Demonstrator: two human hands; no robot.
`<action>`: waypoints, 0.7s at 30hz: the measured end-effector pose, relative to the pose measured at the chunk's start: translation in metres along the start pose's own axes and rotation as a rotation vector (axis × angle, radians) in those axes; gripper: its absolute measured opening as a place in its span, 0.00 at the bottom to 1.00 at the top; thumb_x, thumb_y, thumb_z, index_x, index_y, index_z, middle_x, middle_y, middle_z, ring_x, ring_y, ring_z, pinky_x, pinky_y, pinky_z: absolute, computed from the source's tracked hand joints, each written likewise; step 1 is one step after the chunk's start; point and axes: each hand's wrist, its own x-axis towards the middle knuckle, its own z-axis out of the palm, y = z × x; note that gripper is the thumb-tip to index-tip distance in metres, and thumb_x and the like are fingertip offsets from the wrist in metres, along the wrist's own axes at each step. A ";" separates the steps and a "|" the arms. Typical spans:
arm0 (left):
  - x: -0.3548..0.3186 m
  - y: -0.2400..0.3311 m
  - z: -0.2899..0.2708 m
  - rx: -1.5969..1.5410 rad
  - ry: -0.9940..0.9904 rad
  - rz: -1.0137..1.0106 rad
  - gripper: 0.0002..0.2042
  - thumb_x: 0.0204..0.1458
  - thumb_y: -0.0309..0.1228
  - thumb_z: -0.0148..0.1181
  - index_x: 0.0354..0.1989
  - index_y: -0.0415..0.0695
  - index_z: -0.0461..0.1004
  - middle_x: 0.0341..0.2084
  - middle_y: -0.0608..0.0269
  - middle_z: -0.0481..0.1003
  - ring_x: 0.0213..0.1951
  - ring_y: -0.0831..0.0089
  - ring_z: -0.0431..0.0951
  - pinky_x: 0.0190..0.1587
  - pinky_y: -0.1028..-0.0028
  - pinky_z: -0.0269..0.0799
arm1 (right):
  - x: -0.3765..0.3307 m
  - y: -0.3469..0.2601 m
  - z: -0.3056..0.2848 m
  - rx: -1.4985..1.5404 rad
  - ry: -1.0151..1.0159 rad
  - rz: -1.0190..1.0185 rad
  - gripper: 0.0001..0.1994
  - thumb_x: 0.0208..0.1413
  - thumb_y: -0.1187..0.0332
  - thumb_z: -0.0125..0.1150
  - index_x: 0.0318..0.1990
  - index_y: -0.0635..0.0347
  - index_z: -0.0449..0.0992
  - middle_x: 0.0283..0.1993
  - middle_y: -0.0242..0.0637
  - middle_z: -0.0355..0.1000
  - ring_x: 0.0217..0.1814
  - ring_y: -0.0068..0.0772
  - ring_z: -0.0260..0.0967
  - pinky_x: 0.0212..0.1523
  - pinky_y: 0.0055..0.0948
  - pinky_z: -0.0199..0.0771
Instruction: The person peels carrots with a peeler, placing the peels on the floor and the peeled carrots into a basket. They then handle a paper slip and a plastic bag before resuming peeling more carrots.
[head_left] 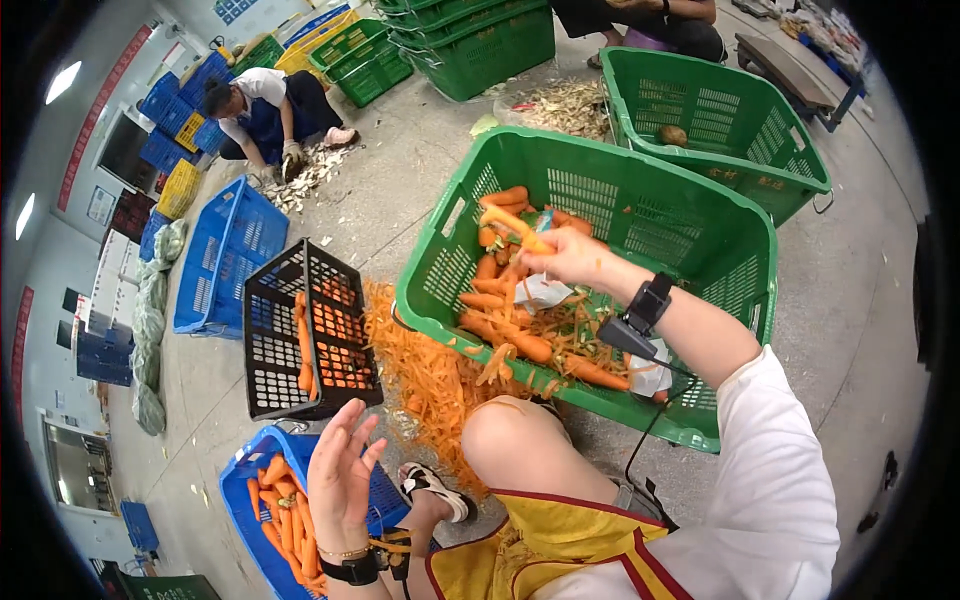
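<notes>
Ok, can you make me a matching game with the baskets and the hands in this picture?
Things:
1. big green basket
2. black crate
3. right hand
4. left hand

States or places:
A. open, with nothing in it, above the blue basket of carrots
B. tipped on its side beside a pile of orange peelings
C. holds a carrot over the basket
D. tilted toward the person, with carrots and peel inside

Pairs: 1-D, 2-B, 3-C, 4-A
</notes>
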 end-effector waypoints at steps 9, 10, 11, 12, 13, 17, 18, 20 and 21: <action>0.049 -0.063 -0.045 -0.183 0.109 -0.221 0.19 0.58 0.35 0.49 0.55 0.38 0.64 0.48 0.53 0.70 0.49 0.61 0.71 0.47 0.67 0.71 | 0.098 0.128 -0.005 -0.348 0.109 0.366 0.13 0.50 0.59 0.60 0.32 0.62 0.78 0.27 0.42 0.75 0.31 0.33 0.74 0.33 0.34 0.71; 0.051 -0.067 -0.052 -0.194 0.137 -0.233 0.19 0.58 0.35 0.49 0.54 0.38 0.64 0.48 0.53 0.71 0.48 0.61 0.72 0.46 0.67 0.72 | 0.110 0.136 0.005 -0.421 0.173 0.276 0.16 0.52 0.57 0.58 0.31 0.64 0.77 0.23 0.43 0.73 0.28 0.37 0.72 0.31 0.36 0.70; 0.053 -0.070 -0.059 -0.198 0.176 -0.248 0.19 0.58 0.35 0.49 0.54 0.38 0.64 0.47 0.53 0.71 0.48 0.61 0.73 0.46 0.67 0.72 | 0.126 0.143 0.017 -0.348 0.202 0.328 0.16 0.51 0.57 0.59 0.31 0.64 0.76 0.25 0.45 0.74 0.30 0.42 0.73 0.33 0.37 0.70; 0.054 -0.074 -0.064 -0.199 0.192 -0.244 0.18 0.59 0.36 0.48 0.53 0.38 0.65 0.45 0.54 0.72 0.45 0.62 0.74 0.44 0.67 0.73 | 0.140 0.151 0.028 -0.283 0.237 0.335 0.16 0.50 0.57 0.60 0.32 0.64 0.77 0.27 0.46 0.74 0.32 0.44 0.73 0.35 0.37 0.71; 0.056 -0.077 -0.069 -0.195 0.222 -0.271 0.18 0.59 0.36 0.48 0.53 0.39 0.65 0.45 0.54 0.72 0.45 0.62 0.74 0.45 0.67 0.73 | 0.154 0.158 0.038 -0.200 0.270 0.368 0.16 0.49 0.57 0.61 0.32 0.63 0.77 0.29 0.48 0.75 0.34 0.46 0.73 0.37 0.38 0.71; 0.064 -0.085 -0.084 -0.218 0.253 -0.325 0.17 0.60 0.36 0.46 0.53 0.38 0.65 0.46 0.52 0.72 0.46 0.62 0.74 0.45 0.66 0.71 | 0.200 0.175 0.066 -0.359 0.415 0.215 0.19 0.45 0.56 0.64 0.39 0.61 0.75 0.35 0.49 0.75 0.40 0.48 0.73 0.41 0.38 0.72; 0.066 -0.086 -0.086 -0.226 0.250 -0.336 0.17 0.59 0.36 0.47 0.53 0.38 0.65 0.46 0.52 0.71 0.46 0.61 0.74 0.46 0.67 0.71 | 0.209 0.178 0.071 -0.330 0.453 0.223 0.20 0.44 0.56 0.64 0.41 0.61 0.75 0.36 0.49 0.75 0.41 0.49 0.73 0.42 0.38 0.72; 0.069 -0.089 -0.088 -0.237 0.242 -0.351 0.18 0.59 0.35 0.48 0.53 0.37 0.64 0.46 0.51 0.71 0.47 0.61 0.73 0.46 0.67 0.71 | 0.223 0.183 0.080 -0.389 0.477 0.239 0.24 0.42 0.56 0.66 0.45 0.58 0.73 0.40 0.49 0.75 0.43 0.49 0.73 0.44 0.39 0.72; 0.071 -0.090 -0.088 -0.238 0.238 -0.356 0.18 0.58 0.35 0.48 0.53 0.37 0.64 0.46 0.51 0.71 0.47 0.61 0.73 0.46 0.67 0.71 | 0.228 0.187 0.084 -0.390 0.526 0.279 0.24 0.42 0.56 0.66 0.45 0.58 0.73 0.40 0.49 0.75 0.43 0.49 0.73 0.44 0.39 0.72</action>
